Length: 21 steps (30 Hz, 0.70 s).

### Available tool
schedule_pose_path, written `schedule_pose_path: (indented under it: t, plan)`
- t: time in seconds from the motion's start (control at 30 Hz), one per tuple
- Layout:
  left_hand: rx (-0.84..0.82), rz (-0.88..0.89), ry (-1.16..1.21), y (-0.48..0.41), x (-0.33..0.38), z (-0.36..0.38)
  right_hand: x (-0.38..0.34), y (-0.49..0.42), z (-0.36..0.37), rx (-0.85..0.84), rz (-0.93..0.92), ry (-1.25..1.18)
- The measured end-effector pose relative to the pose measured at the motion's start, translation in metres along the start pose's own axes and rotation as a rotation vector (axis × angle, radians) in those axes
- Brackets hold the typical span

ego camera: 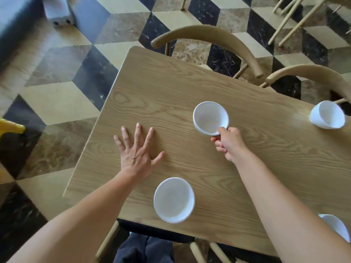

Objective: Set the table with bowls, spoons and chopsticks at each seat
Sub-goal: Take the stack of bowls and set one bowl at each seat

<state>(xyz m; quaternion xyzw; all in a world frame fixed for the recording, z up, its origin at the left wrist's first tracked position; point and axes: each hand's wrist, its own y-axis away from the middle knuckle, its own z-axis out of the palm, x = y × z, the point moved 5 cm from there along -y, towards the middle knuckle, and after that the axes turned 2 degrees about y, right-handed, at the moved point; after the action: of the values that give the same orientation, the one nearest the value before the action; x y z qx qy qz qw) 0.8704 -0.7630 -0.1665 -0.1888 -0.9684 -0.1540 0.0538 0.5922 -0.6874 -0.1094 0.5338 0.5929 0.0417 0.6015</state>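
White bowl (210,117) tilts over the table (161,88), near rim pinched by your right hand (228,143). Your left hand (136,154) lies flat, fingers wide. Near bowl (174,199), far-right bowl (327,114) and corner bowl (336,224) sit apart; chairs (209,34) line the far edge.

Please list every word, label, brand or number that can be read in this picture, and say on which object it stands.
No text can be read.
The white bowls, the wooden table and the chairs bear no print.
The grey box on the floor is blurred; no marking can be made out on it.
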Motion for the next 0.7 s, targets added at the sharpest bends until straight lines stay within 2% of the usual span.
schedule_pose_path:
  t: [0.27,0.7]
  plan:
    - [0.038,0.048,0.016,-0.065,0.016,-0.012,-0.052,-0.040,0.039,-0.062,-0.014,0.012]
    - [0.079,0.002,0.024,-0.069,0.022,-0.012,-0.110,-0.096,0.083,-0.091,-0.001,-0.087]
